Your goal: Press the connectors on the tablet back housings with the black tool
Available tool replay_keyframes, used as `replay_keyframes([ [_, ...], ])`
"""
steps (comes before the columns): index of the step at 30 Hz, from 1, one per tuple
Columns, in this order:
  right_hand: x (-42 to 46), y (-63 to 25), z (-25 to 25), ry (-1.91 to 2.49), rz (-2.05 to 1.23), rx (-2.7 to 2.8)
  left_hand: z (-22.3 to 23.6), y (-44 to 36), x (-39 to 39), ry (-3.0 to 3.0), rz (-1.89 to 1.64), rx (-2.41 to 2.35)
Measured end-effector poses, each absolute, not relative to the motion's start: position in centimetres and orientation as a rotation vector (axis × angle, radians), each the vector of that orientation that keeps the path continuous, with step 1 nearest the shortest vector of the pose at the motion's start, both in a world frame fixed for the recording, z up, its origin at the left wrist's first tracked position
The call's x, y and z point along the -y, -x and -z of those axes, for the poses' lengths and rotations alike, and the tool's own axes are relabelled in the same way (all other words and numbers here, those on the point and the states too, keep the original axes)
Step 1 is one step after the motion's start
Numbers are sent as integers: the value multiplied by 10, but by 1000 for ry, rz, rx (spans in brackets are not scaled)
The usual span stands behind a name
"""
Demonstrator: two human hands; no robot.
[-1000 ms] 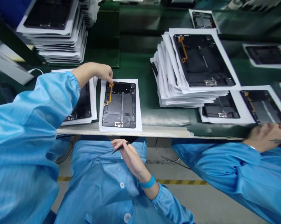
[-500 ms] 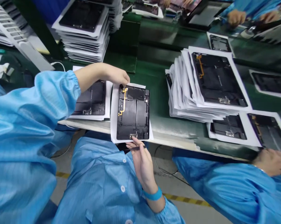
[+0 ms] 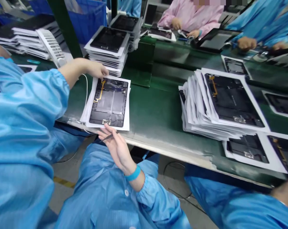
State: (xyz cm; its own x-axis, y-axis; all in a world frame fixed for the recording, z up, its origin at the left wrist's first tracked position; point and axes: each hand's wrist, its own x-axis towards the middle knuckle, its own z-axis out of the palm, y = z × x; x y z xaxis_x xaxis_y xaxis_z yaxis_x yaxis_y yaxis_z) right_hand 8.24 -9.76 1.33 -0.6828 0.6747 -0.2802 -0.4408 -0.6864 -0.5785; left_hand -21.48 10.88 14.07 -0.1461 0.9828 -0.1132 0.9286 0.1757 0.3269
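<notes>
Blue smock sleeves [image 3: 22, 111] fill the lower left of our head view, and from them we reach out to a dark tablet back panel [image 3: 109, 101] with an orange flex cable [image 3: 99, 90]. It lies flat on a white paper sheet [image 3: 126, 119], on top of a thin pile of sheets near the front edge of the green tabletop [image 3: 158, 117]. Half a second ago we had this panel tipped up and overhanging that edge; now it is back down. Our left hand [image 3: 93, 69] rests open at the panel's top edge, no longer pinching it. Our right hand [image 3: 117, 151], with a blue wristband [image 3: 133, 173], clasps a slim black pointed tool [image 3: 108, 137] between thumb and fingers, just at the sheet's lower edge. A tall stack of panels on sheets [image 3: 230, 101] sits to the right. Beyond it are a person in a pink smock [image 3: 191, 16] and a co-worker's hand [image 3: 244, 43]; another co-worker's hand [image 3: 286, 194] shows at lower right.
</notes>
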Motion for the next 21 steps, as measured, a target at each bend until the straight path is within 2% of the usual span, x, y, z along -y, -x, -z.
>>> replay_keyframes([
  [5, 105, -102, -14, 668, -2404, 774, -87, 246, -126, -1928, -241, -2164],
  [9, 98, -133, -17, 725, -2319, 877, -68, 256, -132, -2070, -267, -2047],
  [16, 76, -171, -26, 645, -2285, 978, -95, 231, -147, -2337, -490, -1768],
  [21, 66, -193, -27, 632, -2174, 949, -113, 121, -209, -2297, -633, -1597],
])
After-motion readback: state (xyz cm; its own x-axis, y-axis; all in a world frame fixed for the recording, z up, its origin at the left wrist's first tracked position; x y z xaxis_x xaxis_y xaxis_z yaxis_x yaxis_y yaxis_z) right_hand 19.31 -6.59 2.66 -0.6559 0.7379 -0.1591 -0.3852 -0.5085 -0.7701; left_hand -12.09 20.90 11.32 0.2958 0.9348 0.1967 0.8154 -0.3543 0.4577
